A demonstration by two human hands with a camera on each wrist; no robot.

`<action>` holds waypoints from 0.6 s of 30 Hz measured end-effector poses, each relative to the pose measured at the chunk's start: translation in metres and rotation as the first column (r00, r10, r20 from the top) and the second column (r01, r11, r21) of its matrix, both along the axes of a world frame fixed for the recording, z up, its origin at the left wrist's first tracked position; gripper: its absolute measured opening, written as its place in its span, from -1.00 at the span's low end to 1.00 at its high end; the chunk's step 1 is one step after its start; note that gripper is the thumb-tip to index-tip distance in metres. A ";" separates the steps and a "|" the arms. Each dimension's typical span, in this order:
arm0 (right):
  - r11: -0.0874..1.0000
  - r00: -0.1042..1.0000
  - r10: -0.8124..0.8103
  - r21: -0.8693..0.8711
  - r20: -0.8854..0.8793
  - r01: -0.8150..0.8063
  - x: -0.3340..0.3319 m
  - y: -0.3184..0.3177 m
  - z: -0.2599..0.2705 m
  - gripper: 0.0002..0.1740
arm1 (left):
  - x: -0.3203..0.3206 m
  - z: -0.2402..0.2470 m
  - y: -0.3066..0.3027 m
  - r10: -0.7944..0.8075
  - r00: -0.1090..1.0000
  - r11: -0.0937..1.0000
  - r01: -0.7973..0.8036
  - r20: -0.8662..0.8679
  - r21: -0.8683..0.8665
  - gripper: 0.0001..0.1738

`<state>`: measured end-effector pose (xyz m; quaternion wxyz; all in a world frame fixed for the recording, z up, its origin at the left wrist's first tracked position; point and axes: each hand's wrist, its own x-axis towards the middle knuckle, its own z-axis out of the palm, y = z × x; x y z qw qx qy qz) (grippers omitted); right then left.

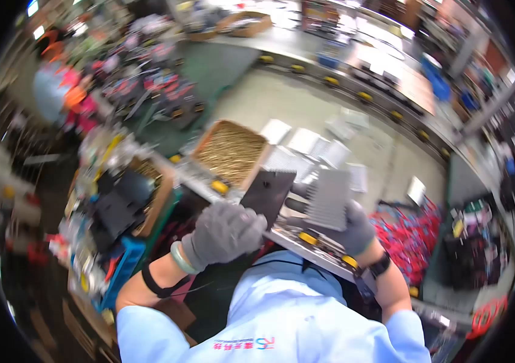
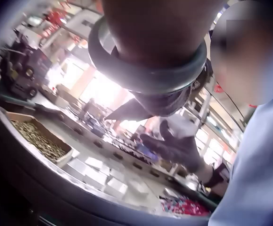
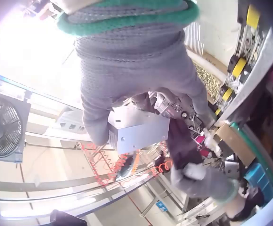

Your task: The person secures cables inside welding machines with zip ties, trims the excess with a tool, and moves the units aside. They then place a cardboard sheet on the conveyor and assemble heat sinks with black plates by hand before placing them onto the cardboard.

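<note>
Shirt: a person in a light-blue shirt (image 1: 282, 314) fills the bottom of the head view, with both gloved arms raised in front of the chest.
Left hand: the left hand (image 1: 224, 233), in a grey knit glove, sits left of centre with its fingers curled round the lower corner of a dark plate (image 1: 268, 192).
Dark plate: flat and rectangular, it is held off the worktop at a tilt. Its upper right edge is just beside the finned metal block (image 1: 329, 198), and I cannot tell whether the two touch.
Right hand: the right hand (image 1: 354, 227), also gloved in grey, is right of centre with its fingers wrapped round the finned block from below and behind. The right wrist view shows thumb and fingers clamped on its smooth silver side.
Finned metal block: pale silver, it is held in the air at centre frame with its ribbed face turned up towards the head camera.
Rail: a metal rail with yellow clips (image 1: 306, 237) runs slantwise directly under both hands.
Red bundle: a heap of red cables (image 1: 412, 233) lies lower right, beyond the right forearm.
Box: an open cardboard box of small brass-coloured parts (image 1: 231, 152) rests on the worktop (image 1: 282, 103), above and left of the plate.
White pieces: flat white rectangles (image 1: 306, 142) are scattered on the worktop right of the box.
Far side: cluttered benches and shelves are blurred along the top of the frame.
</note>
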<state>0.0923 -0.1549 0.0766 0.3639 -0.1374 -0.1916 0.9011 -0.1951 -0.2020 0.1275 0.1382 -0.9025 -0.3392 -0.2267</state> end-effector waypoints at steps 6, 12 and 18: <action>0.975 0.977 -0.150 0.189 0.154 0.120 0.022 -0.005 -0.008 -0.50 | 0.082 -0.027 0.031 -0.520 0.848 0.814 0.527 0.098 -0.244 -0.47; 0.895 0.848 -0.376 0.384 0.373 0.227 0.045 -0.014 -0.017 -0.35 | 0.126 -0.050 0.020 0.795 0.258 -0.004 0.907 0.548 -0.422 -0.22; 0.967 0.841 -0.230 0.216 0.490 0.138 0.043 0.008 -0.019 -0.32 | 0.155 -0.089 0.023 0.914 0.140 -0.175 0.983 0.380 0.058 -0.19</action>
